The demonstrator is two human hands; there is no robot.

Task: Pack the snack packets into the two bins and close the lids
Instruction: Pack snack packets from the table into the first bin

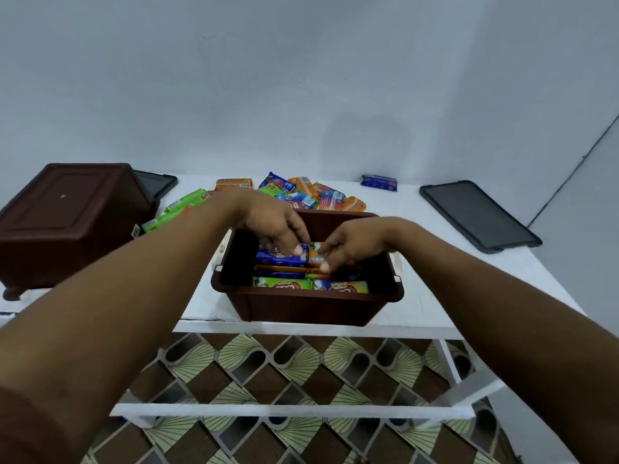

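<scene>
Both arms reach forward over the white table (435,279) into the open brown bin (308,308), which sits at the near edge. The left hand (273,226) curls down over a blue packet (278,259) in the bin, with the thumb on its near side and the fingers (303,234) bent over its far side. The right hand (351,246) pinches an orange packet (315,259) right beside it, its fingers likewise curled. More packets lie flat in rows beneath them.

Behind the bin is a loose pile of packets (301,192), with green packets (181,209) trailing off to the left and a lone blue one (379,183) well apart near the wall. The second bin (67,222) rests upside down at the left. One dark lid (479,216) lies flat at the right and another lid (157,182) peeks out behind the upturned bin.
</scene>
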